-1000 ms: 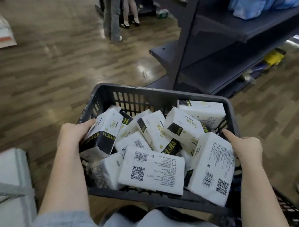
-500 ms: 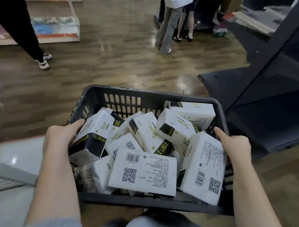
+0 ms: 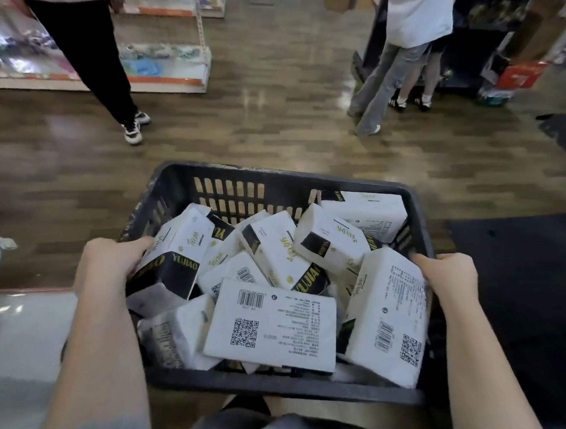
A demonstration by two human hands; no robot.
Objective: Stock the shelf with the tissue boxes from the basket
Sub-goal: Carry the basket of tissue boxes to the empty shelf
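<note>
Dark plastic basket (image 3: 179,176) fills the lower centre of the frame, carried by both hands: the left hand (image 3: 110,262) curls its grip over the left rim, thumb on a pack; the right hand (image 3: 449,275) grips the right rim. White tissue boxes (image 3: 270,325) with black bands and barcodes lie jumbled inside, between the hands, long axes pointing every way. No empty shelf shows nearby; a stocked display shelf (image 3: 168,63) stands upper left, so I judge carrying comes first.

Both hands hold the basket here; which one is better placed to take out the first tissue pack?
Probably the left hand: its thumb already lies on an upright pack. The right hand grips the basket rim.
</note>
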